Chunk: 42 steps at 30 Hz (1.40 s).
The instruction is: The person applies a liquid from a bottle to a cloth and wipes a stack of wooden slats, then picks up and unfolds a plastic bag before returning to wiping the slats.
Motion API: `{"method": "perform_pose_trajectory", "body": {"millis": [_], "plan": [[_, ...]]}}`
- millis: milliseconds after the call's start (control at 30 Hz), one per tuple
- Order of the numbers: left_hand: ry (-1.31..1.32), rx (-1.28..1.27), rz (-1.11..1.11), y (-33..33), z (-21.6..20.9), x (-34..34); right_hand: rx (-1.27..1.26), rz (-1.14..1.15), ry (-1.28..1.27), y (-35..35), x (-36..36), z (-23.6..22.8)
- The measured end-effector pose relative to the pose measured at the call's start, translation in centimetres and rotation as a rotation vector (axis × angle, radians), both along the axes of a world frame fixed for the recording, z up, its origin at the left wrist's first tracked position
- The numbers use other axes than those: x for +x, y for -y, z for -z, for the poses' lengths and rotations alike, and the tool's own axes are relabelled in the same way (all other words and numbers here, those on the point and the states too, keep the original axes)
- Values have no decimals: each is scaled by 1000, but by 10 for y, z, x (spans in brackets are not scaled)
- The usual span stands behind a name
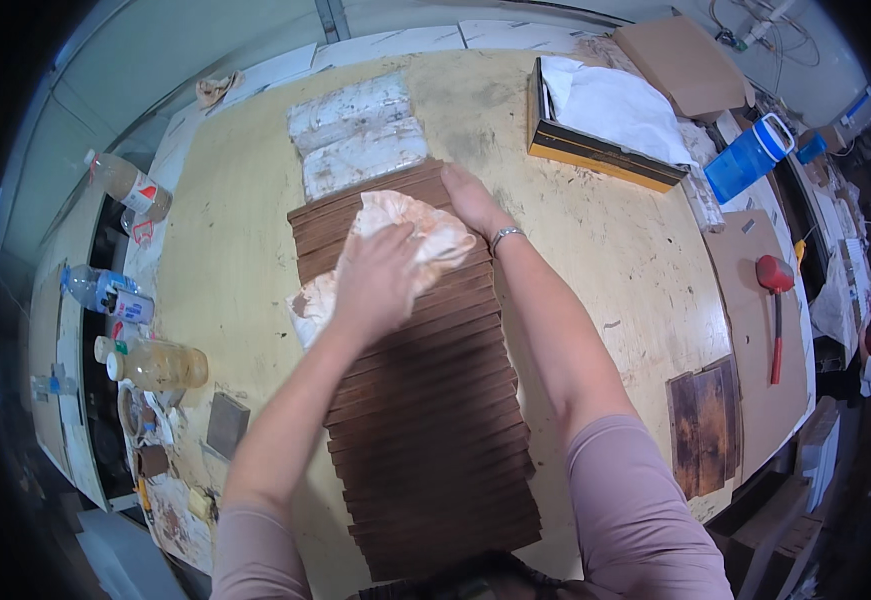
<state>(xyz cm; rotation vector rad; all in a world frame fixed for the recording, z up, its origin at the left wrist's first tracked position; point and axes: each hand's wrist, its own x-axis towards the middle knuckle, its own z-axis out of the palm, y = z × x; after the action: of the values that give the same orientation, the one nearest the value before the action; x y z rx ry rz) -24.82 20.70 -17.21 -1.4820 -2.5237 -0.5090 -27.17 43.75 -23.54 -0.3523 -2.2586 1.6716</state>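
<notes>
A long row of dark brown wooden strips (425,430) lies side by side down the middle of the table. My left hand (377,285) presses a stained whitish cloth (435,228) onto the strips in the upper part of the row, its fingers bent into the fabric. At the right edge of the row, near its far end, my right hand (470,200) rests against the strips, a bracelet on the wrist. Its fingertips are partly hidden, and no separate object shows in it. Just beyond the far end sit two white wrapped bundles (363,160).
Bottles (160,365) with liquid line the left edge. At the back right stands a black-and-yellow box (605,165) with white cloth in it, beside a blue water bottle (745,160). A red mallet (775,275) lies on cardboard at the right, near several dark wood pieces (703,430).
</notes>
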Motion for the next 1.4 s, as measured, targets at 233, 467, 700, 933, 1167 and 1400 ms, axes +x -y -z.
{"method": "perform_pose_trajectory", "body": {"millis": [233,467,700,933,1167,1400], "plan": [[-72,216,-346,19,35,-133,172,125,77,5,-2,-5],[-130,55,-372,32,35,-103,211,2,335,22,30,-12],[52,94,-456,37,5,-48,281,20,190,-6,46,17],[51,165,-11,-9,8,14,-385,-171,213,-34,22,36],[132,67,43,64,5,-26,357,199,348,6,7,7],[668,665,-354,23,-30,-66,389,346,479,32,12,-36]]}}
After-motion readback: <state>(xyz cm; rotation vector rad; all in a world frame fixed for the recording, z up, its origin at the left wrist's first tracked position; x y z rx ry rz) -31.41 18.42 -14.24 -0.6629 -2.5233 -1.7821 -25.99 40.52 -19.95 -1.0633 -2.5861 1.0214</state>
